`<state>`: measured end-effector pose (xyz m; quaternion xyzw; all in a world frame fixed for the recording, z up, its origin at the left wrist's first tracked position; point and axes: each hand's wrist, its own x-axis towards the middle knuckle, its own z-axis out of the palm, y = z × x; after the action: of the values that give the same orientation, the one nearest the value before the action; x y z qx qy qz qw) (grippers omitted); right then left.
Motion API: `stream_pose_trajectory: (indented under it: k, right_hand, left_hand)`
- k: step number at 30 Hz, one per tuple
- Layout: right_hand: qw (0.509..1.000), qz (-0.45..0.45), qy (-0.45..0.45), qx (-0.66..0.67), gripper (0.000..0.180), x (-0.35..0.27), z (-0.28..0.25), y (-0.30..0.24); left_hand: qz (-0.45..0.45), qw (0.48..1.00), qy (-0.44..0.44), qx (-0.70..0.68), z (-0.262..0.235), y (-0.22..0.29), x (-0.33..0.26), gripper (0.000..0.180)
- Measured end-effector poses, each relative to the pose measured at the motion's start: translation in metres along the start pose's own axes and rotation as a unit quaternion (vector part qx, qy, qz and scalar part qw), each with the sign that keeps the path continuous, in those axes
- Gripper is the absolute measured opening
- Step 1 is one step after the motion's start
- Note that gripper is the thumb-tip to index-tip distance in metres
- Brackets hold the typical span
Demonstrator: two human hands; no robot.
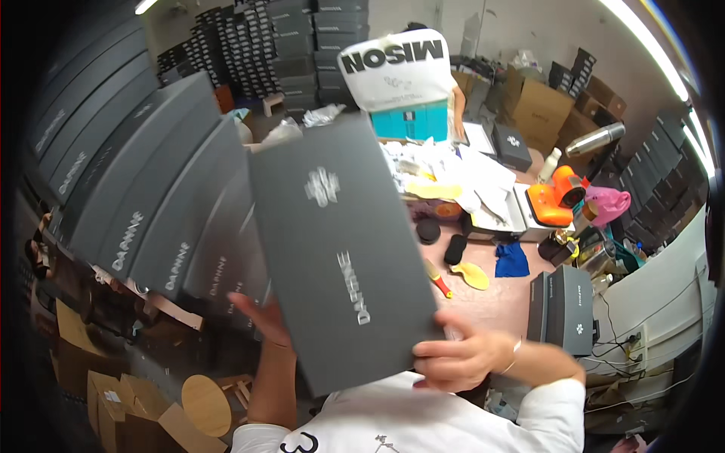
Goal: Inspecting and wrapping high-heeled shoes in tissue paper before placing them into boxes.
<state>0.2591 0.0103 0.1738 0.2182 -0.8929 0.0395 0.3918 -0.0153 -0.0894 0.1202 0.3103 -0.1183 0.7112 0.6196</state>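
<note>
A dark grey lidded shoebox [355, 249] is held up tilted in front of my chest, with pale printing on its lid. My right hand [468, 351] grips its lower right edge, fingers curled on the side. At the box's left edge is my left hand [266, 318], blurred and partly hidden behind the box, and it appears to support it. Close by on the left rises a row of stacked matching shoeboxes [143, 204], near my left fingers. Whatever the held box contains is hidden.
Beyond the box, a pink-topped table [491, 294] carries a blue cloth [512, 260], a yellow insole-shaped piece [472, 275], a black brush [455, 249] and an orange device [555, 198]. More shoeboxes [570, 309] stand at right. Across the table, a person sits behind a white bag [396, 72]. A round stool [205, 406] is lower left.
</note>
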Motion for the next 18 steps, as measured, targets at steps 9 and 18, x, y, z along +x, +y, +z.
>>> stream_pose_trajectory:
  k: [9, 18]
  right_hand:
    - [0.832, 0.479, -0.142, 0.243, 0.049, -0.185, 0.162, 0.011]
    - [0.306, 0.852, 0.007, 0.425, 0.047, -0.241, 0.172, 0.041]
  left_hand:
    - [-0.310, 0.623, 0.475, 0.538, -0.208, -0.150, -0.135, 0.063]
    - [-0.248, 0.728, 0.610, 0.190, -0.205, -0.122, -0.110, 0.036]
